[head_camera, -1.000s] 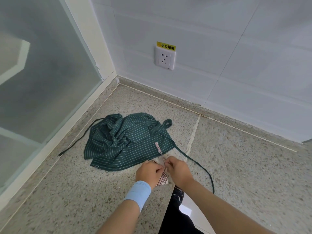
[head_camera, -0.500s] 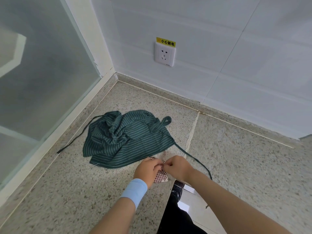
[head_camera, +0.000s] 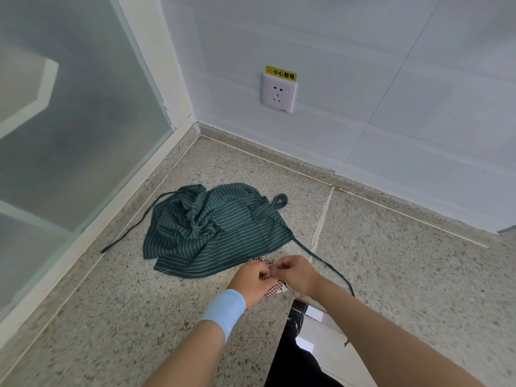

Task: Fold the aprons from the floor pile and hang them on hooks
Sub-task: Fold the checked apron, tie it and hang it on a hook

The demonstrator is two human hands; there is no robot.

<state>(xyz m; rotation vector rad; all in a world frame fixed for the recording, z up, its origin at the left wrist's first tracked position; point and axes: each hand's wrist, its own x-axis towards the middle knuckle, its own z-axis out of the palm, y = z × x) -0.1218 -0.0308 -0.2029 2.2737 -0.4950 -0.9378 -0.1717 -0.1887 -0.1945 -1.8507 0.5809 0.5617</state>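
Head view: looks down at a speckled floor near its far corner. Left hand, blue wristband at the wrist, and right hand close together and touching, fingers of both curled and pinching a small checked cloth bunched between them; on the floor or just above it, cannot tell. Probably one apron from the pile, gathered small, though too little shows to be sure. Just beyond the hands, toward the corner: a green striped apron, crumpled and unfolded, one strap trailing past the right hand, another reaching toward the floor's left edge by the glass panel. Wall socket above the far edge. No hooks in sight. Looks early to midway: one piece in hand and not yet hung, the green one untouched, with folding and hanging left to do.
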